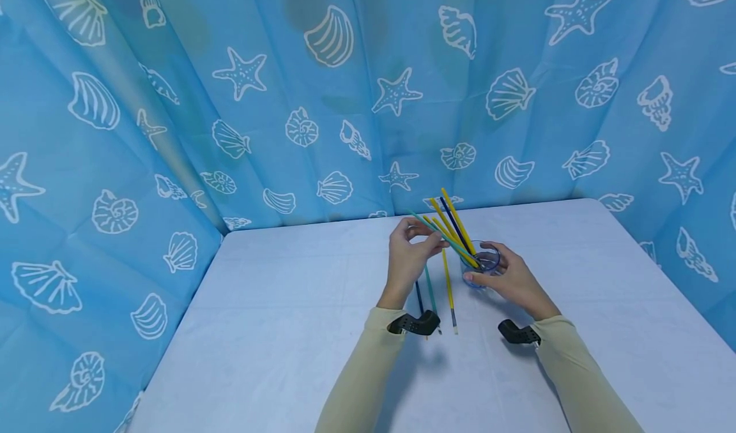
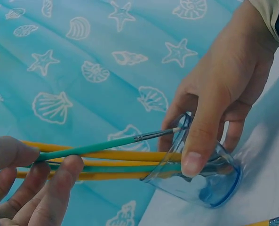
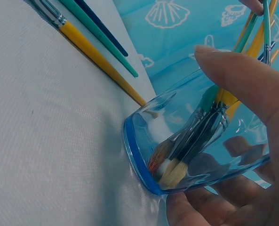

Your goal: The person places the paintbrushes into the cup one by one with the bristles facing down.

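- Left hand (image 1: 411,251) here, pinching a green brush (image 2: 92,147), its tip near the cup's (image 2: 186,188) rim!
- My right hand (image 1: 514,281) grips that tilted cup, fingers curled round!

Brushes (image 2: 97,147) are yellow, green or navy, the cup (image 2: 188,188) blue-tinted, the curtain (image 1: 356,69) blue, seashell-patterned in white.

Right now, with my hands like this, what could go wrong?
The green brush in your left hand has its bristle end near the rim of the cup, so it might snag there. The brushes inside lean to one side, so the cup could tip if your right hand let go. Loose brushes lie nearby on the table, where your left sleeve might knock them.
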### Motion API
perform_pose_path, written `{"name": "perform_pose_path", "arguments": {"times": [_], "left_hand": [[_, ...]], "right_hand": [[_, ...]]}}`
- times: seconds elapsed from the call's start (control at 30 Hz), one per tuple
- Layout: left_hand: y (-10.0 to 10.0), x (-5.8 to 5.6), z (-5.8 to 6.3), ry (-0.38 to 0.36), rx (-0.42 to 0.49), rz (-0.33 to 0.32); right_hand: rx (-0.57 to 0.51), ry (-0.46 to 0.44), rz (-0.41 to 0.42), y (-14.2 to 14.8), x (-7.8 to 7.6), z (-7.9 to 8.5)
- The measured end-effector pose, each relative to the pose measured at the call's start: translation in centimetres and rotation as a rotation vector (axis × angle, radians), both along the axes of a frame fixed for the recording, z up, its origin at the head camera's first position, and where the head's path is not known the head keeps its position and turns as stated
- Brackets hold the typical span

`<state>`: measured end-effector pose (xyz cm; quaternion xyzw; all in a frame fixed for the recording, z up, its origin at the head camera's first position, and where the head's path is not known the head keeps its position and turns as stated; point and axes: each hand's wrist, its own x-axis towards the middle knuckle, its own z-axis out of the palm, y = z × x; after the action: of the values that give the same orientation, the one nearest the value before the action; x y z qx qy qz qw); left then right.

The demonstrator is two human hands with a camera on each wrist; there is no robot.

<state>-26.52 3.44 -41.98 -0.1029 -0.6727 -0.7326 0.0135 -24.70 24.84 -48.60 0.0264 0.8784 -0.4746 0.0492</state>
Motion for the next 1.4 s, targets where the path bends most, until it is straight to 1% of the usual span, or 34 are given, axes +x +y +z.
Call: {"name": "perform_pose_path", "arguments": {"times": [0.2,0.43,0.57,0.8,0.97,1.07,1.23,1.4], "left_hand": [[0.2,0.1,0.0,0.003,-0.031,-0.003],[0.3,0.2,-0.3,0.022,-0.07,-0.026],[0.1,0.2,-0.5,0.032,-0.091,-0.024],[-0.1,0.3,-0.4,0.038,-0.093,0.01],[-0.2,0.3,-0.2,0.032,-0.121,0.024],[-0.4,0.4,0.0,0.044,-0.129,0.029],[-1.1,0.5,0.1,0.075,-0.12,0.041],[-2.3,0.4,-0.3,0.088,-0.114,0.073]], "right_hand": [[-0.001,0.005,0.004,-0.1,0.0,-0.1],[-0.002,0.003,0.002,0.1,-0.1,-0.2],[-0.002,-0.005,0.006,0.0,-0.1,-0.2],[-0.004,-0.001,0.002,0.0,-0.1,-0.2],[-0.001,-0.007,-0.001,0.1,-0.1,-0.1],[0.004,-0.007,-0.004,0.1,-0.2,-0.1],[0.016,0.001,-0.004,0.2,-0.2,-0.2],[0.019,0.005,-0.007,0.1,-0.2,-0.3]]}}
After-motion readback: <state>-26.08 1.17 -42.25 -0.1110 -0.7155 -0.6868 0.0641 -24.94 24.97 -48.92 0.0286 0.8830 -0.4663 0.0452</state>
